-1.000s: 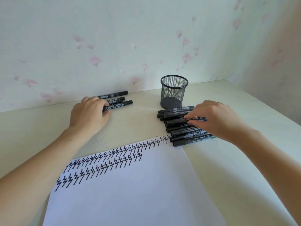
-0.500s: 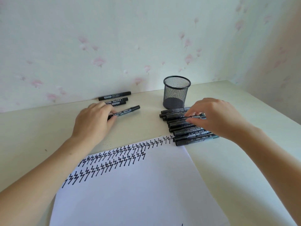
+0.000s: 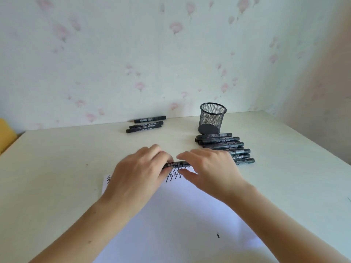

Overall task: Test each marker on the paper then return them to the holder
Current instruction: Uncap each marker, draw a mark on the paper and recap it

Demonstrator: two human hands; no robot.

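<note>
One black marker [image 3: 177, 164] lies level between my two hands above the top edge of the white paper [image 3: 182, 215]. My left hand [image 3: 140, 173] grips its left end and my right hand [image 3: 210, 168] grips its right end. Black zigzag test marks [image 3: 174, 174] show on the paper under my fingers. A row of several black markers [image 3: 222, 145] lies to the right of my right hand. Three more markers [image 3: 146, 124] lie near the wall. The black mesh holder [image 3: 212, 118] stands upright behind the row and looks empty.
The cream table [image 3: 57, 168] meets a flowered wall at the back and another wall on the right. A yellow object [image 3: 6, 135] sits past the table's left edge. A small stray ink mark [image 3: 218, 235] is low on the paper.
My left hand left the three markers near the wall with one marker. My right hand left the right row. Both hands now meet on that marker over the paper's top edge.
</note>
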